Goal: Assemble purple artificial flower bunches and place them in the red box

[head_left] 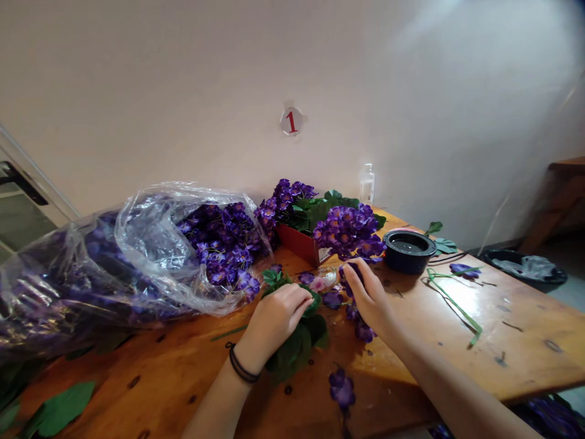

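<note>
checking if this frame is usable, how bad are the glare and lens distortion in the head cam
In the head view, harsh glare whitens the wooden table at right and the wall at upper right; in the same view, the plastic bag shows bright highlights, the wide lens visibly bends the table edge, and the right hand looks fairly sharp.

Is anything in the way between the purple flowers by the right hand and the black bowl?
No, nothing visible blocks that path. Only the bare wooden table lies between the purple flowers at the right hand and the black bowl. A big purple flower bunch sits just beyond the hand, off to one side.
</note>
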`<state>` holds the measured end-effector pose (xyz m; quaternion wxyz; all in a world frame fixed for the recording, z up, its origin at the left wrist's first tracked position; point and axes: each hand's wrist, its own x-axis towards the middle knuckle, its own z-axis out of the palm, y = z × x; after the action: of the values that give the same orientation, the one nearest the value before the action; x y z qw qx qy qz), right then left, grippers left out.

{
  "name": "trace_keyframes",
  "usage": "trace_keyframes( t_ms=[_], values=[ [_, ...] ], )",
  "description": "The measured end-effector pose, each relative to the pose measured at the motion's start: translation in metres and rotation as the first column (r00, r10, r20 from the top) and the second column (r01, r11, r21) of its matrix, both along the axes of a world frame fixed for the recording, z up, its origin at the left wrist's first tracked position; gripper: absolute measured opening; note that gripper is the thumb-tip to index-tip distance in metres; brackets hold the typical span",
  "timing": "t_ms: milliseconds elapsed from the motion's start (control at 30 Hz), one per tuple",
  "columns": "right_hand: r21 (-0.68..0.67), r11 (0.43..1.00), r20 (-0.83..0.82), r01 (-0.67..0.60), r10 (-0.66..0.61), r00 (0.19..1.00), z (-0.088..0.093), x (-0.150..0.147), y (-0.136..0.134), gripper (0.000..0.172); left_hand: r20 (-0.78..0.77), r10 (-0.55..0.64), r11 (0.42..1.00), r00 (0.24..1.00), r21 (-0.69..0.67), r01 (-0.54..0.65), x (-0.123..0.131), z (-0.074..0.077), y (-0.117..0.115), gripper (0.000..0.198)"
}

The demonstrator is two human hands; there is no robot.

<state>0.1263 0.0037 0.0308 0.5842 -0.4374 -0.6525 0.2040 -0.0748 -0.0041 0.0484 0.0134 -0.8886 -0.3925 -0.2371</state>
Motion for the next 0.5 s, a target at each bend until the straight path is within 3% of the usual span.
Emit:
trace_keyframes(
  t_ms=[133, 267, 500],
  values=[
    [-0.047, 0.988, 0.08, -0.145, 0.148, 0.986, 0.001, 0.003, 0.004, 0.023, 0.028, 0.038, 0.999, 0.999, 0.012, -0.038, -0.003, -0.002, 0.005, 0.016],
    [-0.118, 0.955, -0.011, -0.272, 0.273, 0.962, -0.002, 0.006, 0.009, 0.023, 0.079, 0.037, 0.999, 0.996, -0.032, -0.035, -0.006, -0.001, 0.006, 0.014],
    [-0.052, 0.983, 0.092, -0.174, 0.178, 0.98, -0.012, 0.007, 0.015, 0.02, -0.077, 0.044, 0.996, 0.996, 0.083, -0.038, -0.001, -0.008, 0.006, 0.018]
  ],
)
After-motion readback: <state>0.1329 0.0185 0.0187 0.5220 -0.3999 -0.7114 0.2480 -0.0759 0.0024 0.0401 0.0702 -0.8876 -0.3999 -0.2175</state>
